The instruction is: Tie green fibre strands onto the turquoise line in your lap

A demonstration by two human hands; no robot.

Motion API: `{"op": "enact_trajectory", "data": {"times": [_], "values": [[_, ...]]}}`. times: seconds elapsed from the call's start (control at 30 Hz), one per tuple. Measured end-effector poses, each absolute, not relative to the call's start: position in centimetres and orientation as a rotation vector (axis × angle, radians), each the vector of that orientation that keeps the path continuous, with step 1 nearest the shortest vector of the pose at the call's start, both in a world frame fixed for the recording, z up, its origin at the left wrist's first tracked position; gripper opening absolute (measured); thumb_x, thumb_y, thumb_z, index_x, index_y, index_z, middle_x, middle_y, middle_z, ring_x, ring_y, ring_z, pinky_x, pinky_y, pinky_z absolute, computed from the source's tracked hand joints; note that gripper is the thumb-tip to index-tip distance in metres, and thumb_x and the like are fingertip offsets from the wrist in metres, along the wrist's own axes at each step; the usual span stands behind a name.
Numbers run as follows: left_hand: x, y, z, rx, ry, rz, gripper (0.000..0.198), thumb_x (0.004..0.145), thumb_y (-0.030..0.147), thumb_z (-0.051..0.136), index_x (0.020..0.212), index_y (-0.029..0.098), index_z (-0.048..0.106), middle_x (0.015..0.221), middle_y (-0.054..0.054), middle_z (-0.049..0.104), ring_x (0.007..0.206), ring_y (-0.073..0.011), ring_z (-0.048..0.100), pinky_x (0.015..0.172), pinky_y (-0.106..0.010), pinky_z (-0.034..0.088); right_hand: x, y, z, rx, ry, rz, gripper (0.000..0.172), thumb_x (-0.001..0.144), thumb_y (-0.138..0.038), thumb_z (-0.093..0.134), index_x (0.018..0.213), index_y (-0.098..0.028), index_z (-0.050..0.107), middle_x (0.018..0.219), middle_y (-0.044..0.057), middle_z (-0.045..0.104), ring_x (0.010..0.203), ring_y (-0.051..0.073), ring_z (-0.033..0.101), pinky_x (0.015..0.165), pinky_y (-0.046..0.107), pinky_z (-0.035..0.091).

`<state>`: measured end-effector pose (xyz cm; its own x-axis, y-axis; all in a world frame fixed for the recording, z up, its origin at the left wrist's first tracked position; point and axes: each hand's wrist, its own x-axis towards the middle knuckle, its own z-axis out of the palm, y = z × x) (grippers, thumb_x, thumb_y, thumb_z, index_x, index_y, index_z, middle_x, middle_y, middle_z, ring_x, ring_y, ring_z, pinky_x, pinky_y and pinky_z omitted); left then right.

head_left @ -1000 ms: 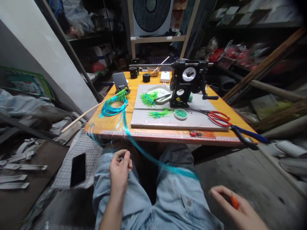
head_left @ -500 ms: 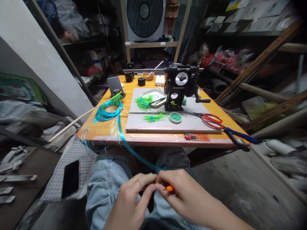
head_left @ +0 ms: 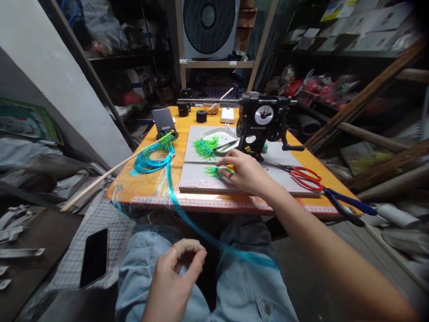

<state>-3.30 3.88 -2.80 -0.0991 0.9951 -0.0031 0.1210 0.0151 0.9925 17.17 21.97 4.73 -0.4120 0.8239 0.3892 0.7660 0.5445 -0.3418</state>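
My right hand (head_left: 244, 172) reaches out over the grey board (head_left: 197, 179) on the orange table (head_left: 147, 183). Its fingers are closed on a small orange tool (head_left: 230, 167), right beside a small tuft of green strands (head_left: 211, 171). My left hand (head_left: 179, 268) stays low over my lap, fingers curled in a pinch; what they hold, if anything, is too fine to make out. A long bundle of teal strands (head_left: 177, 205) runs from a coil (head_left: 149, 161) on the table down across my jeans.
A black hand-crank winder (head_left: 258, 129) stands behind the board, with a white tray and more green tufts (head_left: 208, 145) beside it. Red scissors (head_left: 301, 174) and blue-handled pliers (head_left: 345, 203) lie at the right. A dark phone (head_left: 94, 257) lies on the floor cloth at the left.
My right hand left the left hand at my lap and went forward to the green tuft on the board, still with the orange tool. The left hand stayed low, pinched.
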Motion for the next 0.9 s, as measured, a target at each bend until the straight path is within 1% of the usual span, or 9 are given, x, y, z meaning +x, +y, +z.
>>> {"op": "enact_trajectory", "data": {"times": [0.13,0.27,0.4,0.5,0.57,0.63,0.7,0.8,0.9], "values": [[-3.1,4.2,-2.2,0.96,1.3,1.295,0.024,0.076,0.041,0.078,0.079,0.018,0.071,0.063,-0.001,0.069,0.054,-0.0122,0.063,0.049,-0.017,0.051,16.6,22.2,4.1,-1.276,-2.275,0.081,0.012,0.089,-0.016,0.06,0.089,-0.017,0.072,0.098,0.008,0.063,0.082,0.019,0.059,0.07,0.031,0.043],[-2.9,5.1,-1.6,0.799,1.231,1.387,0.029,0.069,0.042,0.085,0.081,0.018,0.073,0.061,0.001,0.069,0.052,-0.0091,0.062,0.048,-0.014,0.048,16.9,21.5,4.6,-1.213,-2.258,0.03,0.012,0.091,-0.014,0.056,0.095,-0.015,0.068,0.1,0.008,0.06,0.084,0.019,0.059,0.072,0.031,0.045],[-2.6,6.1,-1.3,0.752,1.141,1.407,0.031,0.071,0.041,0.083,0.091,0.019,0.075,0.06,0.002,0.067,0.051,-0.0068,0.059,0.045,-0.011,0.045,17.2,18.6,5.2,-1.051,-2.247,-0.088,0.015,0.093,-0.012,0.052,0.098,-0.015,0.066,0.104,0.009,0.057,0.074,0.014,0.056,0.066,0.028,0.045],[-2.2,6.3,-0.8,0.796,1.144,1.397,0.028,0.074,0.038,0.082,0.093,0.018,0.076,0.057,0.002,0.066,0.048,-0.0065,0.057,0.045,-0.012,0.045,17.4,15.1,5.1,-0.864,-2.3,-0.232,0.02,0.095,-0.009,0.048,0.101,-0.015,0.066,0.1,0.009,0.058,0.071,0.013,0.056,0.058,0.025,0.042],[-1.9,6.1,-0.5,0.828,1.167,1.404,0.026,0.074,0.034,0.081,0.093,0.017,0.077,0.057,0.002,0.066,0.048,-0.0074,0.057,0.044,-0.013,0.047,17.4,12.9,5.0,-0.761,-2.371,-0.282,0.023,0.097,-0.008,0.046,0.107,-0.016,0.065,0.098,0.009,0.061,0.072,0.014,0.057,0.057,0.024,0.041],[-1.5,5.8,-0.1,0.848,1.2,1.397,0.025,0.072,0.031,0.081,0.092,0.017,0.077,0.057,0.001,0.066,0.049,-0.0094,0.059,0.045,-0.015,0.049,17.5,11.2,4.9,-0.68,-2.421,-0.3,0.024,0.098,-0.009,0.045,0.11,-0.017,0.064,0.095,0.009,0.063,0.074,0.015,0.059,0.06,0.025,0.043],[-1.3,5.3,0.2,0.863,1.238,1.389,0.023,0.07,0.029,0.082,0.089,0.017,0.077,0.06,0.0,0.068,0.052,-0.0117,0.063,0.046,-0.018,0.052,17.5,10.0,4.8,-0.64,-2.447,-0.295,0.024,0.1,-0.01,0.043,0.107,-0.017,0.065,0.092,0.01,0.066,0.075,0.016,0.061,0.062,0.026,0.045],[-1.0,4.8,0.4,0.932,1.262,1.403,0.015,0.069,0.027,0.082,0.078,0.017,0.076,0.064,-0.001,0.071,0.055,-0.013,0.065,0.05,-0.019,0.055,17.6,8.7,4.4,-0.632,-2.449,-0.276,0.025,0.099,-0.01,0.043,0.106,-0.015,0.066,0.089,0.011,0.067,0.072,0.016,0.062,0.059,0.026,0.046],[-0.7,4.3,0.3,0.982,1.265,1.442,0.014,0.069,0.028,0.082,0.073,0.017,0.075,0.061,-0.001,0.07,0.054,-0.0126,0.065,0.051,-0.018,0.055,17.4,7.3,3.5,-0.744,-2.304,-0.076,0.02,0.096,-0.011,0.052,0.11,-0.017,0.066,0.089,0.009,0.067,0.072,0.015,0.063,0.058,0.024,0.048]]}}
